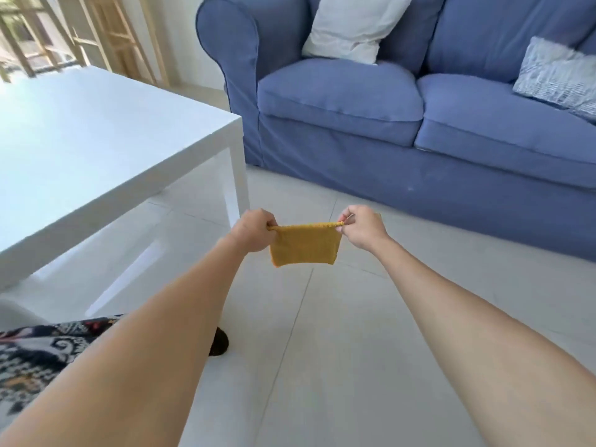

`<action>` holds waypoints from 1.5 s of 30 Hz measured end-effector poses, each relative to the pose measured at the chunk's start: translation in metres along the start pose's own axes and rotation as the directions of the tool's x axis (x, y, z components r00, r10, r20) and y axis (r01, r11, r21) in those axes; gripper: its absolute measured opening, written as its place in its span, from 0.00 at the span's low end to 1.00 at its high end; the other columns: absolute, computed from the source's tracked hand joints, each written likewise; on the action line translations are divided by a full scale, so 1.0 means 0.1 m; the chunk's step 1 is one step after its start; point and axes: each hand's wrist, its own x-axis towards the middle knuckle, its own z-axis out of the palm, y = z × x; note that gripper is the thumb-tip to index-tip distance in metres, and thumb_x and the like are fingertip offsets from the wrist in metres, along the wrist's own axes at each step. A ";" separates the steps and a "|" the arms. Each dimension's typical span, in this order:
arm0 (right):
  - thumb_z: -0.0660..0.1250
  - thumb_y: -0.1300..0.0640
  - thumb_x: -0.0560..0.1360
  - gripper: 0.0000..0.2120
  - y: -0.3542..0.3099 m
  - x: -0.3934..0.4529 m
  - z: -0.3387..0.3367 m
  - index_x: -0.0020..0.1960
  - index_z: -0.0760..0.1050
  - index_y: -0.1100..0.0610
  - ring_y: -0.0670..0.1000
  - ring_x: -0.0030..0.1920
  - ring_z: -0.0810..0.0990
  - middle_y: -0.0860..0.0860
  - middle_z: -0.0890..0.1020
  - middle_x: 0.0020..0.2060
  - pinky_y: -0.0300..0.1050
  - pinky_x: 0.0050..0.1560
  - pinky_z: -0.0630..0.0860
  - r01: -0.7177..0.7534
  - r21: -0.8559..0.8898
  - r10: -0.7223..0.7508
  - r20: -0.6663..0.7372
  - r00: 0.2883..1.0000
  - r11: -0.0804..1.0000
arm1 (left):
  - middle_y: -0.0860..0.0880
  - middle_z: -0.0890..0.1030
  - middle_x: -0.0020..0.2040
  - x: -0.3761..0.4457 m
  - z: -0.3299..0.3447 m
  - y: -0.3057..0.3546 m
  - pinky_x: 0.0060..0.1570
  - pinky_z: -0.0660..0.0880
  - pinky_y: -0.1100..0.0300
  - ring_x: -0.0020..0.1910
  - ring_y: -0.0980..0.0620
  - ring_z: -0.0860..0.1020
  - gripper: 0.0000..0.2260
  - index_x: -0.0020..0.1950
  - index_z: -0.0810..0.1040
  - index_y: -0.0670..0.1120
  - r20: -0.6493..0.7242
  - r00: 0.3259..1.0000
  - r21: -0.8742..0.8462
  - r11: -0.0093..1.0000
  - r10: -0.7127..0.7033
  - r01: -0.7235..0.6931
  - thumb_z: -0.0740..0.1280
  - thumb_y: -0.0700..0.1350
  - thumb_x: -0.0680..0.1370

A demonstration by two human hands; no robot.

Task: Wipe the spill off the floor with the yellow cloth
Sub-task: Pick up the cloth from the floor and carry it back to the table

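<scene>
Presently: yellow cloth [304, 244] mustard-toned, ribbed knit, roughly square, hanging flat in air above floor [322, 333], frame centre; top edge stretched taut; left hand [253, 230] pinched on cloth's 9 o'clock corner, right hand [362, 225] pinched on 3 o'clock corner, hands apart; floor pale glossy tile, thin grout lines; white table [96, 146] at 10 o'clock, smooth, square-legged; blue sofa [403, 124] at 1 o'clock, soft fabric, rounded arm; white cushion [351, 24] at 12.
</scene>
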 end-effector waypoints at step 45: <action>0.51 0.50 0.83 0.25 -3.26 0.75 1.94 0.79 0.54 0.50 0.52 0.78 0.53 0.49 0.57 0.78 0.51 0.75 0.51 0.760 -0.156 -0.622 0.483 0.616 0.631 | 0.46 0.42 0.79 -0.60 -2.02 -2.04 0.74 0.45 0.48 0.78 0.49 0.42 0.34 0.79 0.45 0.44 -0.220 0.859 0.031 0.877 -0.462 0.480 0.51 0.60 0.80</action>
